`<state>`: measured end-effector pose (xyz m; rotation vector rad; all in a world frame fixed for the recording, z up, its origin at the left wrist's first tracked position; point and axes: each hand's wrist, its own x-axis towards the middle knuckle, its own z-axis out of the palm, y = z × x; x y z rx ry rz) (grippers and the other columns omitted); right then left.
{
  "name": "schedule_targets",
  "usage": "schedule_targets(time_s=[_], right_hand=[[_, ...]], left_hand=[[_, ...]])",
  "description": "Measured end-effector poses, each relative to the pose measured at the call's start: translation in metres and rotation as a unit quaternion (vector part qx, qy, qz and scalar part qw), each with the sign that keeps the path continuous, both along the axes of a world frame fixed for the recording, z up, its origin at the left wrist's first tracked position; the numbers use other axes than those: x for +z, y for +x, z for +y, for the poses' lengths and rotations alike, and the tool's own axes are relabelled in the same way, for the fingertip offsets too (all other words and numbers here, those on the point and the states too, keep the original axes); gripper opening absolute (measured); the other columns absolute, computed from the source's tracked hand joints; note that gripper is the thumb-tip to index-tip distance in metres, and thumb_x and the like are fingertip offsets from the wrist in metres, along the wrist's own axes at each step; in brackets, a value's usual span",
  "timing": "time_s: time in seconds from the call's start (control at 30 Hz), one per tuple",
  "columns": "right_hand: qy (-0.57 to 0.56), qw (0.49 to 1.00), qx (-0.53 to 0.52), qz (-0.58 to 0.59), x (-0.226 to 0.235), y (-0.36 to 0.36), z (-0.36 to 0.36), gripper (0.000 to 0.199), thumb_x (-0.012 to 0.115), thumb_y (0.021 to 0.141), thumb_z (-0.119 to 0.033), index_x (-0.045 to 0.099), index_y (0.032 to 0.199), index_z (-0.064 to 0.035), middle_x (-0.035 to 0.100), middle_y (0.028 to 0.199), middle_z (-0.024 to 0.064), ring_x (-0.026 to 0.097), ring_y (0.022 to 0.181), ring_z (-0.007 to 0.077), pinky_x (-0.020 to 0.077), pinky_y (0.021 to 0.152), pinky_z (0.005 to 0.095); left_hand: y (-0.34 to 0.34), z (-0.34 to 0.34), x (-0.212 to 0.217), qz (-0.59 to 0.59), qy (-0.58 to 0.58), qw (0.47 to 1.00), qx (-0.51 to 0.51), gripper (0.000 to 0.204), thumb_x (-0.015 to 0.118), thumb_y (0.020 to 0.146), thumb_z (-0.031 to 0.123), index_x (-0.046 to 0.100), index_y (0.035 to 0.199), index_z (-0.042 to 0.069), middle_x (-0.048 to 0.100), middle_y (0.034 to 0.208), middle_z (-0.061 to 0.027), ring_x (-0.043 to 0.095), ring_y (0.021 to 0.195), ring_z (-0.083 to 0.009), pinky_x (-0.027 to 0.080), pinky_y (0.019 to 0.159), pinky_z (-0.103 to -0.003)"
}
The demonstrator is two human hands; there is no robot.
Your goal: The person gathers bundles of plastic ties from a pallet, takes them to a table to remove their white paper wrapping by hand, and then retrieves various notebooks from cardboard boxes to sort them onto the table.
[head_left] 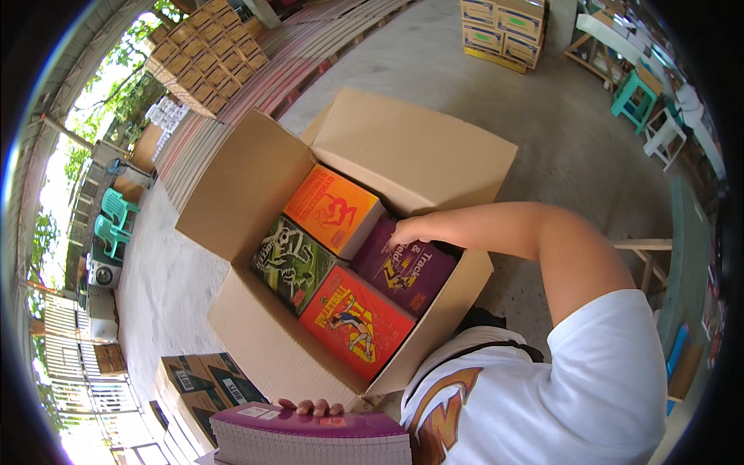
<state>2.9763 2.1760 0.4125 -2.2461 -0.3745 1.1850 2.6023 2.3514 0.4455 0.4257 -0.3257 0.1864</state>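
An opened cardboard box [418, 159] holds several stacks of books, set side by side. Orange books [329, 209] are at the far side, green-and-black books [293, 263] at the left, red books [356, 322] nearest me and purple books [411, 267] at the right. My right hand [404, 231] reaches over the box's right side, its fingertips resting on the purple stack's far edge; no grip on it shows. At the bottom, my left hand [314, 405] is wrapped over another thick stack of purple books [310, 442], held outside the box; its thumb is hidden.
A closed carton [205, 387] stands at the lower left. Piled cartons stand on pallets [267, 85] at the far left, with more cartons [504, 35] at the back. Green chairs [115, 217] line the left side; stools [635, 101] and a green-topped table [686, 256] are at right.
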Motion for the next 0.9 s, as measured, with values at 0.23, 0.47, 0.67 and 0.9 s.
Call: schedule_targets(time_s=[0.23,0.47,0.67,0.9], right_hand=[[-0.06,0.991,-0.002,-0.123,-0.057,-0.006,0.021,0.059,0.07,0.064,-0.036,0.055,0.106,0.0026,0.053,0.111,0.0177,0.052,0.099,0.0265,0.0425,0.082,0.0349],[-0.077,0.983,0.033,-0.165,-0.037,-0.017,0.026,0.055,0.071,0.061,-0.042,0.061,0.09,0.0036,0.062,0.087,0.0167,0.06,0.082,0.0253,0.0462,0.072,0.0332],[-0.042,0.991,-0.046,-0.122,-0.036,-0.012,0.017,0.056,0.07,0.062,-0.038,0.059,0.094,0.0073,0.058,0.1,0.0182,0.057,0.09,0.0237,0.0453,0.074,0.0323],[0.066,0.997,-0.047,0.006,-0.024,-0.012,-0.004,0.067,0.072,0.062,-0.015,0.036,0.114,0.0071,0.055,0.099,0.0177,0.055,0.093,0.0216,0.0437,0.079,0.0316]], left_hand=[[-0.021,-0.015,-0.005,-0.057,-0.015,0.996,0.061,0.043,0.023,0.092,0.04,0.028,0.132,0.025,0.047,0.122,-0.0048,0.044,0.107,-0.0198,0.027,0.091,-0.04],[-0.052,-0.021,-0.023,-0.09,-0.032,0.987,0.132,0.041,0.024,0.093,0.036,0.028,0.132,0.025,0.047,0.122,-0.0058,0.045,0.108,-0.0224,0.03,0.089,-0.041],[-0.06,-0.028,-0.027,-0.08,-0.04,0.983,0.16,0.041,0.025,0.093,0.035,0.028,0.132,0.026,0.048,0.121,-0.0066,0.046,0.107,-0.0227,0.03,0.09,-0.041],[-0.067,-0.037,-0.034,-0.057,-0.082,0.976,0.193,0.045,0.033,0.09,0.039,0.031,0.132,0.022,0.05,0.118,-0.008,0.048,0.103,-0.0235,0.032,0.087,-0.042]])
